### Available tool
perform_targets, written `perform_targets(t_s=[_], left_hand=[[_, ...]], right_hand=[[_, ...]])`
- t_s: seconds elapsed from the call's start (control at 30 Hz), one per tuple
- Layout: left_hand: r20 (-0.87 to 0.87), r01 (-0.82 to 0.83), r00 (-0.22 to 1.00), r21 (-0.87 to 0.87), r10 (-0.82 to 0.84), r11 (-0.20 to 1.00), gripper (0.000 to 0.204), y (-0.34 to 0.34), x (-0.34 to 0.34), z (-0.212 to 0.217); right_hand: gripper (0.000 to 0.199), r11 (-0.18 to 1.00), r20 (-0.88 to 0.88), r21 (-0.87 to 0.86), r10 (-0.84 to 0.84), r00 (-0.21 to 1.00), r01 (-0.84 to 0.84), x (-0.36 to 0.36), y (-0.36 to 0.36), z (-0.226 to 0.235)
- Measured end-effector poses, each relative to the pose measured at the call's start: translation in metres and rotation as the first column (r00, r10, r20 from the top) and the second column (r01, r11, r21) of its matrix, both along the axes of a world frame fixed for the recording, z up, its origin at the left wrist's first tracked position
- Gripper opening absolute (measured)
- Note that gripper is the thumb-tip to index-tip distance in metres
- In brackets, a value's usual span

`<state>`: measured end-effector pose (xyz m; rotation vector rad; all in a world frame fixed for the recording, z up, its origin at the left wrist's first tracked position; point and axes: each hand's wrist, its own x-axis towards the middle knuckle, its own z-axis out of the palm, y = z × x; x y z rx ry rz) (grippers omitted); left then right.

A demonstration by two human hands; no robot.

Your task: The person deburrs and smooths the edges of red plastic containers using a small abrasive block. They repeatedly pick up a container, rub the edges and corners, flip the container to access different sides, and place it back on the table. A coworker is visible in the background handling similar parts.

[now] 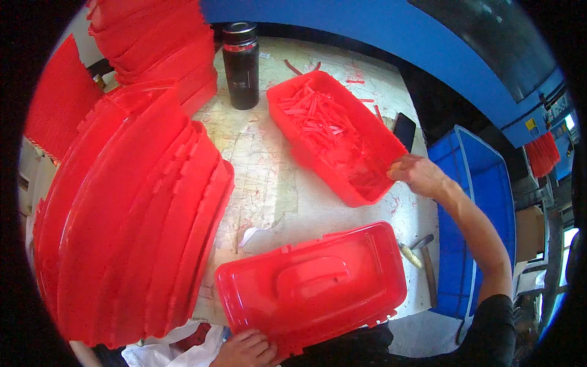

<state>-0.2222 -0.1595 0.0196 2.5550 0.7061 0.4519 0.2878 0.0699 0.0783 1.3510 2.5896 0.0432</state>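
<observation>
A red plastic lid (367,269) with a raised oval in its middle lies at the near edge of the table. My left hand (246,350) is closed on its near left edge, fingers curled over the rim. Farther off stands a red bin (330,178), set at a slant and partly filled with thin red plastic strips (315,113). At the bin's right-hand end, my right hand (422,175) is over the rim with its fingers drawn together. Something yellowish shows at the fingertips; what they hold, if anything, I cannot make out.
A tall stack of red lids (128,226) leans at the left, with more red stacked pieces (162,55) behind. A black bottle (241,73) and a dark phone (403,130) flank the bin. Hand tools (426,263) lie beside the lid. A blue crate (474,220) stands at the right.
</observation>
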Motion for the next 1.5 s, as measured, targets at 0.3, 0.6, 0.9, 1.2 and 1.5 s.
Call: perform_targets(t_s=[0.3, 0.6, 0.9, 1.2, 1.5], left_hand=[[0.003, 0.024, 1.000, 0.016, -0.024, 1.000, 0.027, -0.001, 0.006, -0.004], [0.099, -0.259, 0.958, -0.116, 0.271, 0.959, 0.021, 0.019, 0.045, 0.078], [0.280, 0.088, 0.861, -0.904, 0.425, 0.419, 0.021, 0.047, 0.182, 0.094], [0.362, 0.292, 0.932, -0.732, -0.011, 0.616, 0.029, 0.037, 0.235, 0.083], [-0.361, 0.565, 0.817, 0.346, -0.450, 0.749, 0.043, 0.148, 0.308, 0.048]], right_hand=[[0.036, 0.858, -0.216, -0.101, -0.513, 0.831, 0.503, -0.088, 0.115, -0.044], [0.021, 0.817, -0.894, -0.418, -0.448, -0.019, 0.397, -0.080, 0.016, 0.013], [0.025, 0.906, -0.893, -0.389, -0.415, -0.175, -0.163, -0.122, -0.243, 0.001], [0.027, 0.623, -0.492, -0.658, -0.781, -0.385, -0.423, -0.081, -0.305, -0.016], [0.029, 0.710, -0.470, -0.695, -0.569, -0.675, -0.115, -0.055, -0.331, -0.023]])
